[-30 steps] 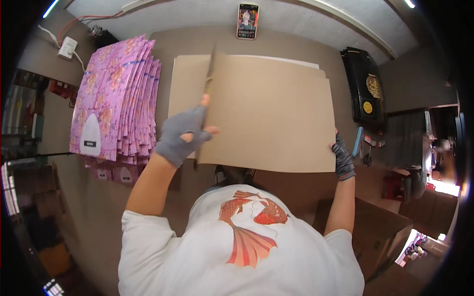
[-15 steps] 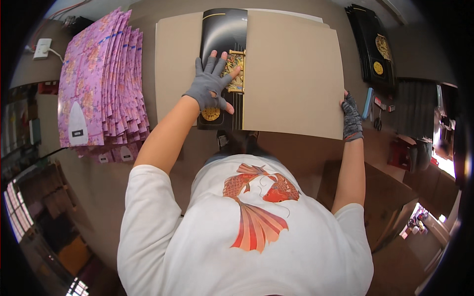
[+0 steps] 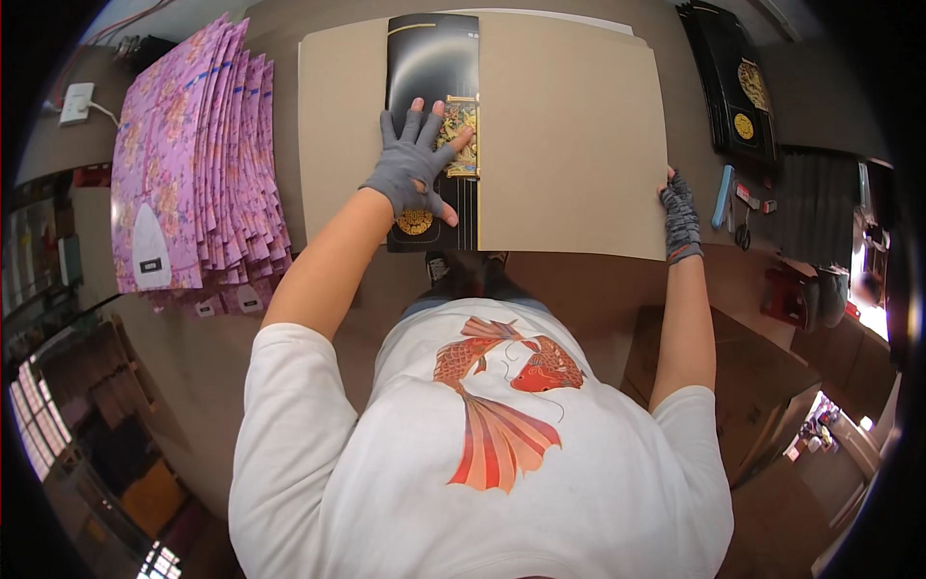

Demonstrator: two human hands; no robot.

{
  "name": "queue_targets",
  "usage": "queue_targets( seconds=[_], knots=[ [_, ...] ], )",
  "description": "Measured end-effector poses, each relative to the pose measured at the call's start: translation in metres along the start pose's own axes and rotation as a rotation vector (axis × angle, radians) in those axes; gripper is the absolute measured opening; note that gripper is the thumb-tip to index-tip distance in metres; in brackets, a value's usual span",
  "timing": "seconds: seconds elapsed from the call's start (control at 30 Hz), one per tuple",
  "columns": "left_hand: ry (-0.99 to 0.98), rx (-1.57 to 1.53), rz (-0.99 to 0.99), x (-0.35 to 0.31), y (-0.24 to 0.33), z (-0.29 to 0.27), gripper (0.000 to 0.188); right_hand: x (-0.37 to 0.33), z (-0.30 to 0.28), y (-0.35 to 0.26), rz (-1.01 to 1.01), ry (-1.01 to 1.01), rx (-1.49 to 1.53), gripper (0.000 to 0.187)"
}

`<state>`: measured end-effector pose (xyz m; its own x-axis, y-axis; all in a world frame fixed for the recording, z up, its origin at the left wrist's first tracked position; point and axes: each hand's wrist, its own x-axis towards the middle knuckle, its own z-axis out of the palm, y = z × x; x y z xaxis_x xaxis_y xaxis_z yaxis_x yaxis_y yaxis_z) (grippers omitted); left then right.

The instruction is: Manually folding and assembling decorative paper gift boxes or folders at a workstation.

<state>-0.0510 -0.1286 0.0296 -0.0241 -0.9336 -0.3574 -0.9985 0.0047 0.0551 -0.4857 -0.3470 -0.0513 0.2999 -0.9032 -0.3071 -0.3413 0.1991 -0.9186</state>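
Observation:
My left hand (image 3: 413,162), in a grey fingerless glove, lies flat with spread fingers on a glossy black printed sheet (image 3: 424,63) with gold ornaments. That black strip runs front to back across a wide brown cardboard sheet (image 3: 569,135); more sheets show at its back edge. At the right edge of the cardboard is my right hand (image 3: 682,220), in a darker patterned fingerless glove, its fingers closed on the edge. Some of those fingers are hidden by the board.
At the left stands a fanned stack of pink floral paper bags (image 3: 174,164). Folded black-and-gold pieces (image 3: 723,77) lie back right. Nearer are a blue stick-like tool (image 3: 723,197) and scissors (image 3: 742,232). A white socket block (image 3: 76,104) sits far left; a brown box (image 3: 719,386) is below right.
The cardboard's near right corner has shifted slightly back and left, and my right hand has moved with it. My left hand stays spread on the black sheet.

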Motion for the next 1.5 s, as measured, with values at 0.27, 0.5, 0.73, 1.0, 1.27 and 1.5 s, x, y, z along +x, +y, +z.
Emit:
queue_targets(
  seconds=[0.27,0.5,0.73,1.0,1.27,1.5],
  knots=[
    [-0.021,0.003,-0.017,-0.002,0.001,-0.002,0.14,-0.011,0.009,-0.018,-0.003,0.006,0.028,0.045],
    [-0.013,-0.023,-0.009,-0.006,-0.001,0.004,0.138,-0.063,0.045,-0.161,-0.1,-0.307,0.466,0.061],
    [0.03,-0.022,-0.002,-0.006,-0.005,0.009,0.144,-0.06,0.191,-0.171,-0.669,-0.206,-0.766,0.08],
    [0.067,-0.026,0.003,-0.004,-0.005,0.011,0.15,-0.063,0.268,-0.135,-0.472,-0.271,-1.475,0.072],
    [0.04,-0.004,-0.016,-0.005,-0.005,0.01,0.151,-0.055,0.276,-0.126,-0.436,-0.267,-1.515,0.073],
    [0.031,-0.013,-0.019,-0.005,-0.004,0.011,0.151,-0.055,0.277,-0.121,-0.446,-0.264,-1.505,0.071]
  ],
)
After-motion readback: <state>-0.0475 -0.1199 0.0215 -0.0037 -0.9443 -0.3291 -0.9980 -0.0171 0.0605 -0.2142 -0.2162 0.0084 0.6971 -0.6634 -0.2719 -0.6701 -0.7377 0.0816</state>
